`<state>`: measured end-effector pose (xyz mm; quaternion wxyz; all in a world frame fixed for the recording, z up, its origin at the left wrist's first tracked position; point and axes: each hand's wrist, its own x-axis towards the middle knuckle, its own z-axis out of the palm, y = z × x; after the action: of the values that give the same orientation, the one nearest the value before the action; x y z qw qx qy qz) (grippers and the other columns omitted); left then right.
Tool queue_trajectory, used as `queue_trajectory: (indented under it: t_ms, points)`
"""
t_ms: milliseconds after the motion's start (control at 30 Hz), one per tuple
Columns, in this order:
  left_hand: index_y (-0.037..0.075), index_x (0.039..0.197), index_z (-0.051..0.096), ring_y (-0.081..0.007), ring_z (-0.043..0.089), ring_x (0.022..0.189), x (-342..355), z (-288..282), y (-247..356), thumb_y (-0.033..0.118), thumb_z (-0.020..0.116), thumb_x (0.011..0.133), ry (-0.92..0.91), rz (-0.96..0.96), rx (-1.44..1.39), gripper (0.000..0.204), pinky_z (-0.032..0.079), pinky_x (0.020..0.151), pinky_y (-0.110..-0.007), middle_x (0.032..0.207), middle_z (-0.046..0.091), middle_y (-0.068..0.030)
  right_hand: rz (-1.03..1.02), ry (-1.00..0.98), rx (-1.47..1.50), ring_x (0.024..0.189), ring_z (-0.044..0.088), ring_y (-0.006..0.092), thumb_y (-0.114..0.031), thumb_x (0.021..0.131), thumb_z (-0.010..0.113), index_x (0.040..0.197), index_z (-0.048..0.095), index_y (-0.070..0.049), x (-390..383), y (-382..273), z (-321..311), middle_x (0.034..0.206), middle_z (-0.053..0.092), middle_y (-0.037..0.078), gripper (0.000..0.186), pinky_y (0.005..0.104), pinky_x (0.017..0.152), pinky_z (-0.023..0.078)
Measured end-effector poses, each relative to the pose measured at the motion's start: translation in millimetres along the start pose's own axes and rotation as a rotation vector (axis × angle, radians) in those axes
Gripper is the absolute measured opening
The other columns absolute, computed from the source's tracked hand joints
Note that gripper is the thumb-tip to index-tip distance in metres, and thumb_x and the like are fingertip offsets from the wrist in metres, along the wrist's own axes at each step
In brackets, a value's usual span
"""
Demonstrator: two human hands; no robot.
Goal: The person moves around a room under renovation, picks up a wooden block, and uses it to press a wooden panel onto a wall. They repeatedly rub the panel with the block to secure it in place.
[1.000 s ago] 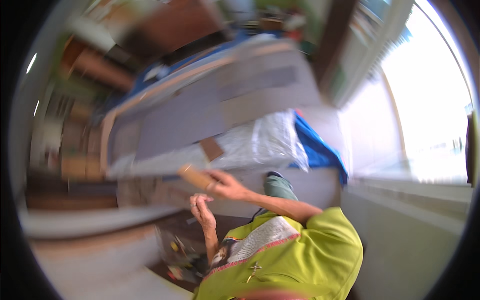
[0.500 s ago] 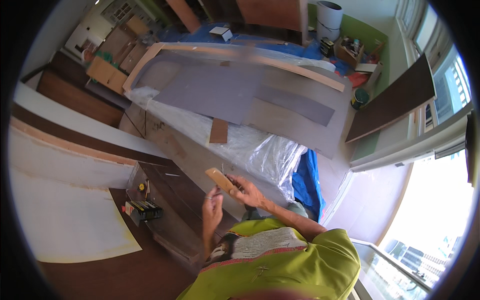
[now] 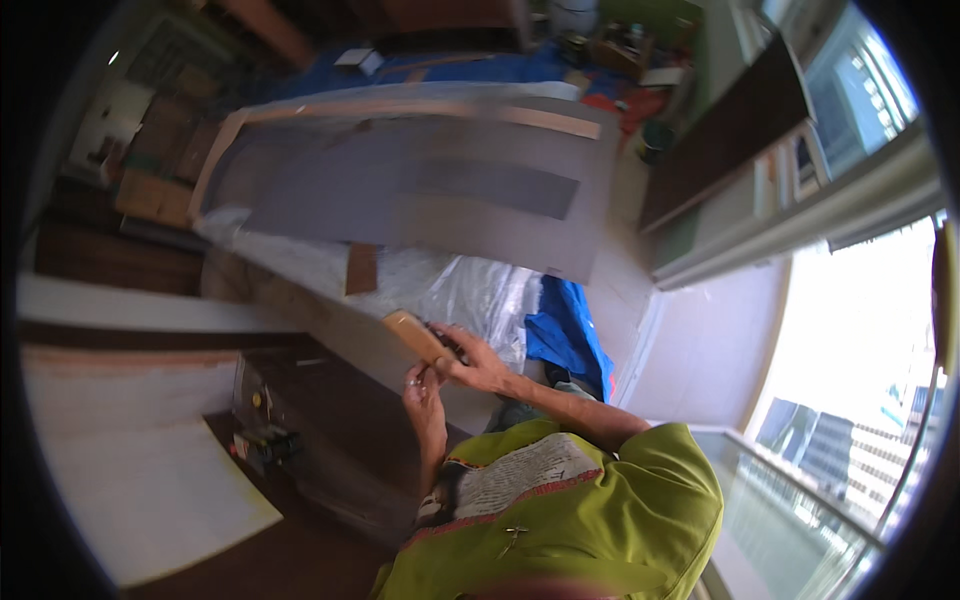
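Note:
My right hand grips a flat, tan, wood-coloured block with rounded corners, its fingers along the far edge and the thumb on the near one. The block is tilted, its free end pointing to the far left. Just below it is my left hand, fingertips pinched together close to the block's near edge. Whatever those fingers hold, if anything, is too small to make out. Beyond the hands, a small brown board lies on clear plastic sheeting.
A large bed-like surface under grey boards fills the middle. Blue sheeting hangs at its near right corner. At my left is a dark brown cabinet with a dark box beside it. A dark panel leans by the windows.
My view has swung to the right, so the room's contents appear shifted left and partly blurred. The block stays in my right hand, and my left fingers remain close to its near edge.

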<state>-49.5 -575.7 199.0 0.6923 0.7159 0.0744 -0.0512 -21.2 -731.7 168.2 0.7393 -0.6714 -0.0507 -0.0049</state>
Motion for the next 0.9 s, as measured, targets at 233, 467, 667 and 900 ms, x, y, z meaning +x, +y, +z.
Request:
queue_trajectory:
  t_ms: [233,467,667,900]
  points:
    - [-0.005,0.122,0.059,-0.0166,0.067,0.101,-13,3,-20,0.014,0.060,0.106,0.126,-0.007,-0.200,0.025,0.055,0.095,-0.031,0.111,0.068,-0.0105,0.000,-0.203,0.076,0.111,0.066,0.0284,-0.024,0.095,0.066,0.150,0.047,0.001,4,0,2,0.122,0.062,0.019,0.064,0.0404,0.094,0.054]
    - [-0.005,0.124,0.057,-0.0169,0.067,0.102,-17,-12,-23,0.012,0.059,0.106,0.290,0.045,-0.293,0.025,0.055,0.094,-0.032,0.111,0.069,-0.0118,-0.015,-0.381,0.012,0.118,0.064,0.0295,-0.023,0.095,0.066,0.150,0.047,0.001,17,5,21,0.129,0.062,0.020,0.063,0.0405,0.101,0.051]
    - [-0.005,0.114,0.060,-0.0183,0.071,0.090,-23,-35,-40,0.010,0.058,0.105,0.402,0.112,-0.167,0.018,0.059,0.082,-0.032,0.098,0.071,-0.0122,0.107,-0.490,0.178,0.110,0.063,0.0189,-0.024,0.097,0.065,0.154,0.041,0.002,11,13,46,0.126,0.065,0.013,0.067,0.0346,0.097,0.050]
    - [-0.001,0.103,0.059,-0.0203,0.066,0.073,-42,-52,-43,0.018,0.059,0.100,0.429,0.021,0.183,0.019,0.052,0.069,-0.035,0.078,0.065,-0.0108,0.101,-0.541,-0.030,0.125,0.057,0.0251,-0.024,0.100,0.060,0.153,0.042,0.003,6,17,59,0.138,0.059,0.017,0.063,0.0374,0.108,0.045]
